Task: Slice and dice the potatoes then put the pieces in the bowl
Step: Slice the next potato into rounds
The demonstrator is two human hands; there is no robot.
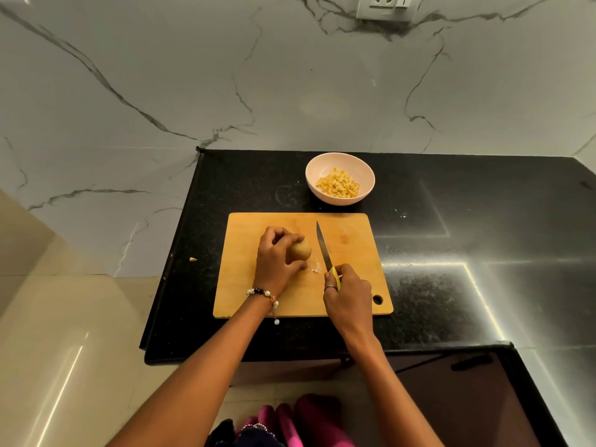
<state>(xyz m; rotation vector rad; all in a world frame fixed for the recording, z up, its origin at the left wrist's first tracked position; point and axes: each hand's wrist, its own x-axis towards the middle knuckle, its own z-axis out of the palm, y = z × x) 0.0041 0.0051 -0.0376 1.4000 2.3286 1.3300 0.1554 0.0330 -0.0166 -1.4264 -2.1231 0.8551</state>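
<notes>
A wooden cutting board [354, 253] lies on the black counter. On its left half my left hand [277, 262] grips a whole, unpeeled potato [300, 250] with curled fingers. My right hand [348, 291] holds the yellow handle of a knife [323, 246]; the blade points away from me, just right of the potato and apart from it. Behind the board stands a pale pink bowl [314, 171] holding several yellow diced potato pieces [338, 183].
A small potato scrap [193, 259] lies on the counter left of the board, near the counter's left edge. Some thin peel bits [313, 267] sit on the board between my hands. A marble wall rises behind; a wall socket [383, 6] is at top right.
</notes>
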